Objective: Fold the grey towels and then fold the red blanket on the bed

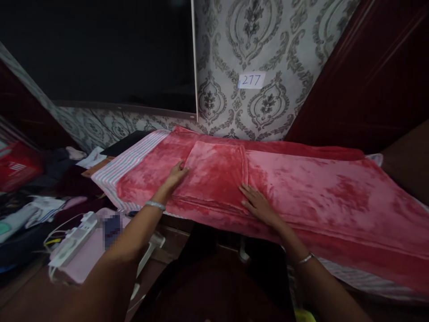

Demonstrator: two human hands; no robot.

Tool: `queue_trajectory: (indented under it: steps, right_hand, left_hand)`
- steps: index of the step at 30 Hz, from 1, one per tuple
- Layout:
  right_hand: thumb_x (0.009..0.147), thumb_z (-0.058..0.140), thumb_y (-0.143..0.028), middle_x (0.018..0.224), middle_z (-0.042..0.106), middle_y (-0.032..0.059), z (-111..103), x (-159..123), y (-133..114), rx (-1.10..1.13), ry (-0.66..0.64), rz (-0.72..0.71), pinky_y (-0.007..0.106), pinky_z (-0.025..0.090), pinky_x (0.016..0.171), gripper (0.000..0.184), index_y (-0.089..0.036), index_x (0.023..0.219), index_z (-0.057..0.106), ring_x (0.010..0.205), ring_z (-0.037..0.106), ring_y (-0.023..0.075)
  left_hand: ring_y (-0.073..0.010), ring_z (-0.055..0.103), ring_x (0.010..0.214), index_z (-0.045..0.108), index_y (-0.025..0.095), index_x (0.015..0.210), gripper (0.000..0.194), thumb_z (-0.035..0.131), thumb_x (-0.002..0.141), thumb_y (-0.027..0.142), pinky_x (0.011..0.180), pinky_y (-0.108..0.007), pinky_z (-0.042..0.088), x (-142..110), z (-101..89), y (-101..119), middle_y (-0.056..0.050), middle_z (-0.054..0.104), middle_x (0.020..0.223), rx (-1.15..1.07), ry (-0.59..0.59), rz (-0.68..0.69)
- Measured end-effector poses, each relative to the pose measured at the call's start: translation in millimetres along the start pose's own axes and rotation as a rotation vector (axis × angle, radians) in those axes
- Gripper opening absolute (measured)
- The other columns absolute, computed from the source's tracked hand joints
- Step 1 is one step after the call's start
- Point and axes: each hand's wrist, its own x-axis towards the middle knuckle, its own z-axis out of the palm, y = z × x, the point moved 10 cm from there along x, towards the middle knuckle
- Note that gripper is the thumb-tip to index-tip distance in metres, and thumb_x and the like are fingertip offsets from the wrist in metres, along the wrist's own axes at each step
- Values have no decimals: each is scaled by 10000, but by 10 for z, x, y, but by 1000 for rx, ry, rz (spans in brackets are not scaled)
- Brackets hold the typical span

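Observation:
A folded square of red plush cloth (214, 174) lies on a larger red plush blanket (335, 197) spread over a table. My left hand (176, 175) rests on the folded piece's left edge, fingers curled over the edge. On its lower right corner my right hand (256, 203) lies flat with the fingers stretched out. Both wrists wear thin metal bangles.
A striped cloth (114, 172) shows under the blanket at the left. A white power strip (73, 239) with cables and a pile of clothes (40, 192) sit at the left. A dark TV screen (100, 49) hangs on patterned wallpaper with a label reading 277 (251, 80). A dark wooden door (368, 76) stands at the right.

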Motion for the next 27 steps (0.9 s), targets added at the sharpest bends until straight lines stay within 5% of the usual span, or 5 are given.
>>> queue_trajectory:
  steps: [6, 10, 13, 22, 27]
  right_hand:
    - [979, 444, -419, 1503, 519, 88, -199, 120, 20, 61, 64, -41, 480, 354, 1171, 516, -236, 1448, 559, 1402, 465, 255]
    - [958, 450, -332, 1313, 677, 78, -535, 547, -76, 30, 167, -12, 441, 459, 1089, 441, -224, 1326, 667, 1233, 616, 261]
    - [938, 448, -248, 1356, 652, 63, -658, 1042, -429, -3, 166, -84, 404, 454, 1103, 467, -213, 1362, 639, 1263, 597, 238]
    - [866, 335, -26, 1622, 318, 16, -268, 2247, -1521, -72, -44, -304, 398, 324, 1204, 715, -224, 1548, 408, 1469, 362, 183]
    - [906, 343, -45, 1596, 369, -81, -23, 2538, -1722, -63, -173, -389, 317, 281, 1213, 679, -355, 1493, 483, 1449, 384, 113]
  left_hand:
    - [-291, 741, 919, 750, 110, 1019, 580, 869, 589, 480, 878, -409, 598, -668, -14, -214, -130, 787, 950, -640, -135, -287]
    - [-290, 749, 858, 759, 129, 879, 517, 911, 515, 463, 796, -373, 609, -938, 4, -182, -119, 788, 861, -783, -51, -341]
    - [-262, 739, 745, 735, 135, 947, 584, 911, 508, 478, 677, -346, 597, -1043, 23, -197, -92, 775, 804, -880, 62, -342]
    - [-137, 596, 497, 582, 213, 1214, 825, 886, 526, 551, 484, -240, 469, -1272, 78, -382, 45, 657, 645, -900, 250, -377]
    - [-253, 715, 900, 619, 236, 1122, 612, 792, 598, 501, 765, -349, 577, -1203, -40, -360, -67, 737, 1001, -670, 328, -206]
